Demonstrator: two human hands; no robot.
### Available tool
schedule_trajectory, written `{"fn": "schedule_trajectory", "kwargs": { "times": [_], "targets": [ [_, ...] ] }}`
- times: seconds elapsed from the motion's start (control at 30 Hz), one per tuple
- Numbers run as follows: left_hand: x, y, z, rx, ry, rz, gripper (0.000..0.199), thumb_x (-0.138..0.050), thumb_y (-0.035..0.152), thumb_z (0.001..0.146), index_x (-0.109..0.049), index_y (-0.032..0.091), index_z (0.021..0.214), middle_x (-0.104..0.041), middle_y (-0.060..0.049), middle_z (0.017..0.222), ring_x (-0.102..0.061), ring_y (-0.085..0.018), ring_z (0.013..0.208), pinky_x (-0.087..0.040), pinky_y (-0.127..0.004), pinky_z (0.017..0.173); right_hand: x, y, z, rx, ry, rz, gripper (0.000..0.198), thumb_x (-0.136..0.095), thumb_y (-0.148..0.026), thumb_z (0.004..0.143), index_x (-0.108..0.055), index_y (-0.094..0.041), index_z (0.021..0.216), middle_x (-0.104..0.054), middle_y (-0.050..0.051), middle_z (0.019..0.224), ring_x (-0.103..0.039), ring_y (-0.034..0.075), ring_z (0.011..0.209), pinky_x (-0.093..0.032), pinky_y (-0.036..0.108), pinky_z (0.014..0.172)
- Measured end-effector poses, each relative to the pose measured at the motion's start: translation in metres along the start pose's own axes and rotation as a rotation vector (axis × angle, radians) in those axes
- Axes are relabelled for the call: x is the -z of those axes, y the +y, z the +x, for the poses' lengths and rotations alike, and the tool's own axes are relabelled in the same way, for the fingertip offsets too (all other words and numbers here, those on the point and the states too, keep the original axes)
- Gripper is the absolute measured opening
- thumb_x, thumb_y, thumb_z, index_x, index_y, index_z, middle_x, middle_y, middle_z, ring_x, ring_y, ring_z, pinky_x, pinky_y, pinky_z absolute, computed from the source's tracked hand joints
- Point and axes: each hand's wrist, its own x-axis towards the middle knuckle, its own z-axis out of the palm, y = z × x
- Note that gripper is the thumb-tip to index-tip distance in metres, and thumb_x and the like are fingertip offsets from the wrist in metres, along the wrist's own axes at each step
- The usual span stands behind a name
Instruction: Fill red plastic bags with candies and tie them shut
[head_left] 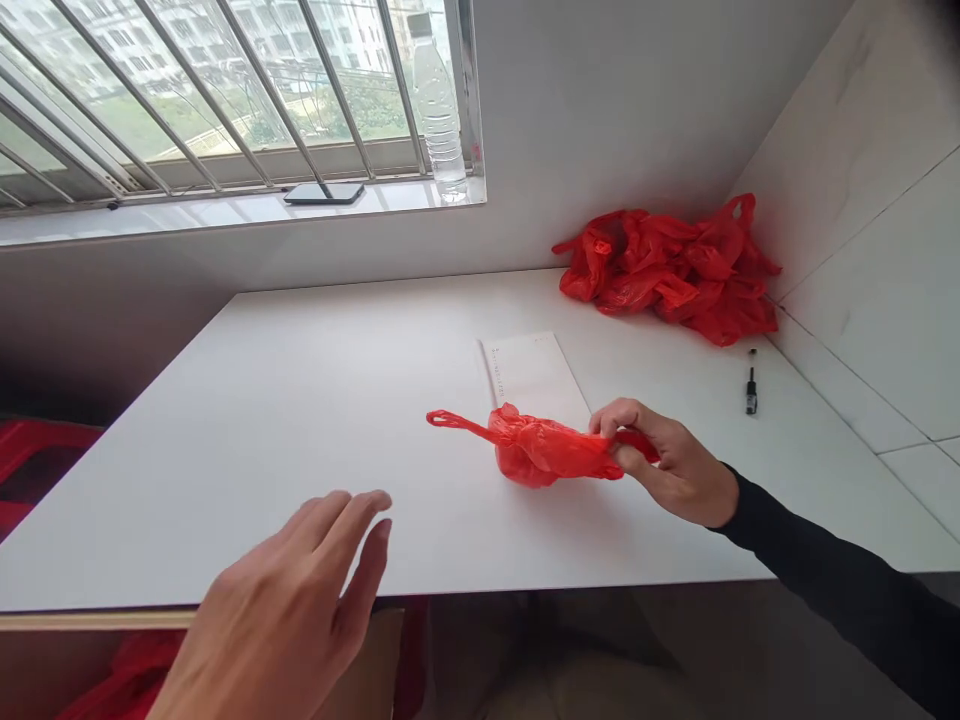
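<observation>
A crumpled red plastic bag [555,448] is pinched at its right end by my right hand [660,460], thumb and fingers closed on it. One loop handle of the bag sticks out to the left. Behind the bag, a flat white sheet or pad [532,370] with small print along its left edge lies partly covered from view. My left hand [300,590] hovers near the table's front edge, left of the bag, with thumb and fingers apart and nothing between them.
A heap of red plastic bags [667,265] lies in the back right corner of the white table [315,380]. A black pen [751,390] rests near the right wall. On the windowsill are a phone [324,194] and a clear bottle [439,110]. More red plastic [135,675] shows below the table.
</observation>
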Motion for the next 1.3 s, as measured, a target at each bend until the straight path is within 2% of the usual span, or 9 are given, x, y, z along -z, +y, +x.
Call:
{"fn": "schedule_trajectory", "kwargs": {
  "times": [0.1, 0.23, 0.37, 0.53, 0.73, 0.87, 1.03, 1.17, 1.3],
  "targets": [
    [-0.029, 0.034, 0.030, -0.139, -0.009, -0.017, 0.031, -0.046, 0.023, 0.102, -0.061, 0.025, 0.128, -0.068, -0.005, 0.110, -0.066, -0.021, 0.094, -0.054, -0.035, 0.077, 0.000, 0.007, -0.025, -0.047, -0.025, -0.043, 0.015, -0.045, -0.014, 0.099, -0.054, -0.026, 0.103, -0.062, 0.003, 0.103, -0.062, 0.018, 0.085, -0.053, 0.032, 0.075],
    [-0.071, 0.061, 0.057, -0.227, -0.059, -0.072, 0.047, -0.043, 0.012, 0.100, -0.052, 0.024, 0.145, -0.059, -0.008, 0.143, -0.046, -0.029, 0.137, -0.047, -0.049, 0.110, 0.004, 0.006, -0.038, 0.035, -0.003, -0.216, 0.026, -0.048, -0.011, 0.092, -0.057, -0.027, 0.111, -0.064, 0.004, 0.110, -0.062, 0.021, 0.103, -0.052, 0.038, 0.089],
    [-0.091, 0.066, 0.054, -0.239, -0.246, -0.007, 0.048, -0.046, 0.011, 0.098, -0.055, 0.022, 0.144, -0.071, -0.006, 0.108, -0.059, -0.027, 0.112, -0.034, -0.063, 0.118, -0.011, -0.007, -0.041, 0.174, 0.075, -0.426, 0.034, -0.057, -0.017, 0.090, -0.056, -0.024, 0.123, -0.062, 0.008, 0.120, -0.055, 0.027, 0.114, -0.043, 0.050, 0.102],
    [-0.089, 0.068, 0.039, -0.190, -0.308, -0.057, 0.045, -0.041, 0.016, 0.103, -0.052, 0.022, 0.146, -0.062, 0.001, 0.072, -0.057, -0.018, 0.072, -0.045, -0.056, 0.109, -0.041, -0.006, -0.042, 0.223, 0.088, -0.579, 0.025, -0.061, -0.018, 0.096, -0.057, -0.021, 0.120, -0.065, 0.006, 0.101, -0.056, 0.025, 0.094, -0.044, 0.048, 0.093],
    [-0.095, 0.083, 0.045, -0.275, -0.168, -0.041, 0.032, -0.054, 0.022, 0.098, -0.068, 0.028, 0.126, -0.063, -0.010, 0.133, -0.053, -0.033, 0.127, -0.043, -0.058, 0.109, -0.036, -0.009, -0.044, 0.221, 0.110, -0.530, 0.016, -0.055, -0.010, 0.100, -0.060, -0.022, 0.109, -0.065, 0.004, 0.092, -0.055, 0.023, 0.089, -0.046, 0.043, 0.088],
    [-0.094, 0.083, 0.044, -0.151, -0.193, -0.195, 0.017, -0.054, 0.019, 0.098, -0.067, 0.025, 0.089, -0.070, -0.001, 0.093, -0.062, -0.024, 0.105, -0.035, -0.055, 0.116, -0.021, -0.016, -0.051, 0.203, 0.148, -0.525, 0.017, -0.054, -0.011, 0.101, -0.060, -0.025, 0.107, -0.066, 0.002, 0.089, -0.057, 0.022, 0.085, -0.045, 0.044, 0.091],
    [-0.084, 0.069, 0.032, 0.216, -0.032, -0.284, 0.020, -0.049, 0.035, 0.102, -0.063, 0.023, 0.093, -0.071, -0.004, 0.091, -0.064, -0.023, 0.084, -0.054, -0.039, 0.072, -0.005, -0.019, -0.066, 0.042, 0.265, -0.542, 0.011, -0.051, -0.016, 0.099, -0.055, -0.027, 0.099, -0.063, 0.002, 0.086, -0.059, 0.023, 0.085, -0.046, 0.041, 0.080],
    [-0.083, 0.084, 0.026, 0.119, -0.025, -0.417, 0.042, -0.053, 0.026, 0.100, -0.049, 0.029, 0.142, -0.060, -0.005, 0.140, -0.054, -0.023, 0.129, -0.050, -0.042, 0.102, -0.013, -0.021, -0.065, -0.040, 0.219, -0.514, 0.018, -0.057, -0.033, 0.097, -0.055, -0.026, 0.113, -0.065, 0.006, 0.099, -0.060, 0.027, 0.093, -0.049, 0.045, 0.084],
    [-0.087, 0.099, 0.027, -0.086, -0.104, -0.400, 0.029, -0.060, 0.022, 0.095, -0.064, 0.028, 0.123, -0.068, -0.004, 0.121, -0.056, -0.023, 0.120, -0.039, -0.049, 0.114, -0.026, -0.022, -0.055, -0.023, 0.141, -0.503, 0.026, -0.058, -0.038, 0.099, -0.056, -0.026, 0.122, -0.067, 0.005, 0.094, -0.062, 0.025, 0.085, -0.051, 0.044, 0.082]
  ]
}}
